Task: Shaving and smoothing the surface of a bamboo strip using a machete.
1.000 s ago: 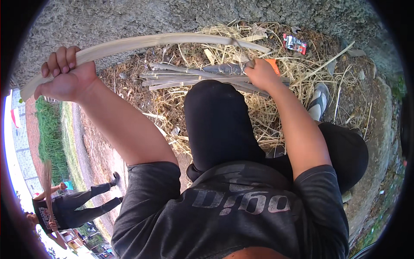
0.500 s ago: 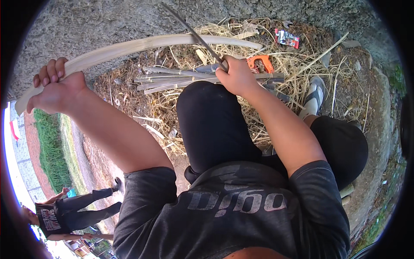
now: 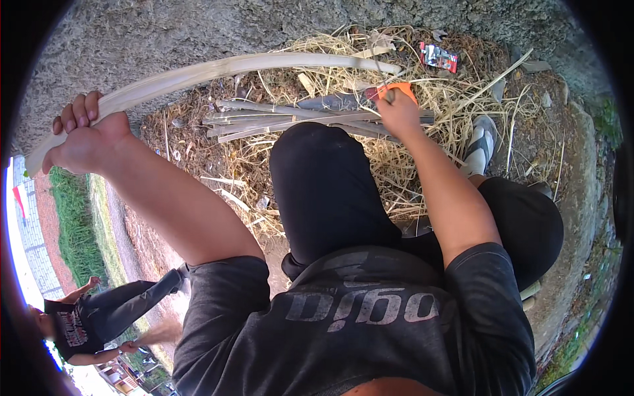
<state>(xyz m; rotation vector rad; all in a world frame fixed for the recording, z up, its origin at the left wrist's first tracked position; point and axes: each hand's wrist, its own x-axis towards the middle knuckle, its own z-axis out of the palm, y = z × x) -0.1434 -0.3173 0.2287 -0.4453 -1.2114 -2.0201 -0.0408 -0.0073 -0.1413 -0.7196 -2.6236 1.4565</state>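
My left hand (image 3: 84, 129), raised at the far left, is closed around one end of a long, pale, curved bamboo strip (image 3: 231, 65). The strip arcs across the top of the pile of shavings, its other end past my right hand. My right hand (image 3: 399, 113) grips a knife (image 3: 377, 61) whose thin blade points away from me and looks blurred, crossing near the strip's far end. Right beside that hand lies an orange saw handle (image 3: 404, 88), partly covered by it. Several split bamboo strips (image 3: 264, 120) lie bundled beyond my knee.
Straw-like shavings (image 3: 462, 89) cover the ground before a rough stone wall (image 3: 198, 30). A red and white packet (image 3: 439, 58) lies at the far right. My shoe (image 3: 481, 145) rests among the shavings. At lower left, another person (image 3: 86, 323) holds something brownish and blurred.
My right hand has moved rightward along the strip with the knife, towards its far end and the orange handle. My left hand stays put. The other person has shifted position.
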